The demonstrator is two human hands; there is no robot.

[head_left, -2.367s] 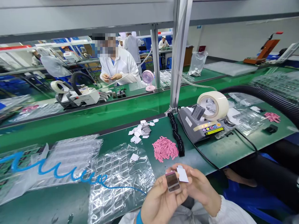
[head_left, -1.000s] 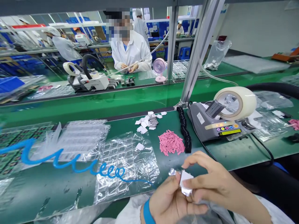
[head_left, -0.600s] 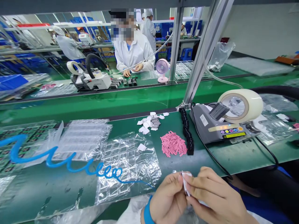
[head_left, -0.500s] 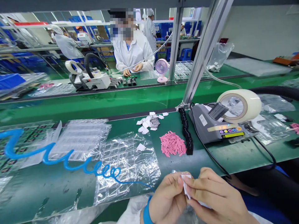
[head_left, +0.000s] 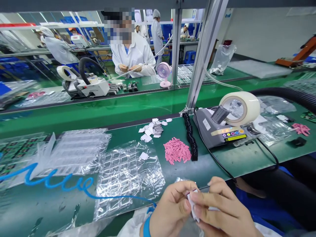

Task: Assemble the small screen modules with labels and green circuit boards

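Note:
My left hand, with a blue wrist strap below it, and my right hand meet at the front edge of the bench. Both pinch a small white piece between thumbs and fingertips. A dark pink edge shows at its top; the fingers cover much of the rest. Beyond the hands lies a heap of pink strips. Small white square pieces are piled farther back. One white square rests on a clear plastic tray to the left.
A grey tape dispenser with a tape roll stands at right, beside a row of black parts. A blue coiled cord runs over the tray. Green circuit boards lie at far left. Across the divider sits a co-worker.
The white piece is tilted a little differently between my fingers, and my hands have shifted slightly left in view. The whole scene has also slid left. The co-worker's hands have risen off the bench.

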